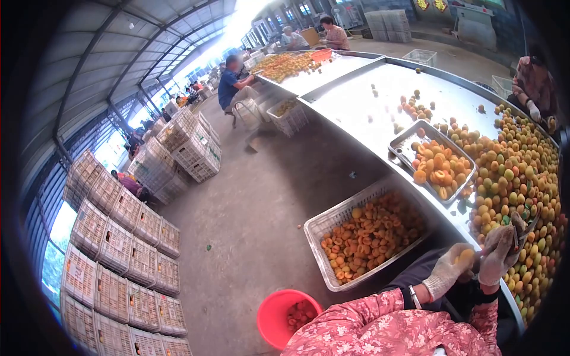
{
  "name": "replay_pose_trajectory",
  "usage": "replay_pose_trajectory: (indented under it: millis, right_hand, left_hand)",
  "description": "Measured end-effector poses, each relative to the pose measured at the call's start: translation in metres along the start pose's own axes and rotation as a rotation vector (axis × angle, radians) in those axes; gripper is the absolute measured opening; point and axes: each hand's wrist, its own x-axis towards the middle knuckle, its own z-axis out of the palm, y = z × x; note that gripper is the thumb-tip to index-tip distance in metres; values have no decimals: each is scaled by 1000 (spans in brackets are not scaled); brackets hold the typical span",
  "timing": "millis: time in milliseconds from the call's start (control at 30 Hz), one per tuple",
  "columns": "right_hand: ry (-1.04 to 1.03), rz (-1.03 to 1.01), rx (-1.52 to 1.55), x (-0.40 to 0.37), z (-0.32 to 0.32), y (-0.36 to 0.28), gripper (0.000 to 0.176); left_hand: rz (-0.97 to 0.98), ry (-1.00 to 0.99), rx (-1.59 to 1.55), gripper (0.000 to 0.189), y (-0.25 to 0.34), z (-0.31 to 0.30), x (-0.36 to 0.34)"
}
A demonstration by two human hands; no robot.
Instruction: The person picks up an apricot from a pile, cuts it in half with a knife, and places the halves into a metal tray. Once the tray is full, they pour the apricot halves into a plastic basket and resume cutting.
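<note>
My left hand [446, 272], in a pale knit glove, is closed on an orange-yellow apricot [465, 257] near the table's front edge. Close beside it on the right, my gloved right hand [500, 252] grips a small metal tool [527, 230], whose exact shape is hard to make out. Both hands are in front of a large heap of whole apricots [516, 178] on the metal table. Beyond them, a metal tray [399, 148] of halved apricots rests on the table. Below the table edge is a white crate [317, 237] of apricot halves.
A red bucket [270, 317] with some fruit stands on the floor beside me. Stacked crates [110, 237] line the left side. Across the table at the right is a gloved co-worker [525, 89]. Another person [228, 86] sits at the far table section [350, 65].
</note>
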Motion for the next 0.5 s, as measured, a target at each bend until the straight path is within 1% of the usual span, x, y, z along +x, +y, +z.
replay_pose_trajectory:
  millis: [67,133,167,233,267,333,467,500]
  right_hand:
    - [-6,-2,-16,0,-1,1,35]
    - [18,-69,-150,-1,-2,5,35]
    - [18,-68,-151,-1,-2,5,35]
    - [-15,3,-101,-3,-1,4,24]
    - [-12,2,-102,-4,3,0,24]
    - [-64,4,-41,-3,11,-6,23]
    - [-46,22,-40,-4,3,10,24]
    - [26,80,-1,0,10,3,28]
  left_hand:
    - [-6,-2,-10,30,-4,-1,2]
    - [47,38,120,31,-12,-3,7]
    - [46,38,120,31,-16,-4,9]
    - [143,94,249,33,-19,-4,10]
    - [142,92,250,33,-19,-5,10]
    - [33,82,177,33,-9,-5,5]
    - [24,78,238,33,-9,-4,2]
    - [28,72,245,32,-6,-2,0]
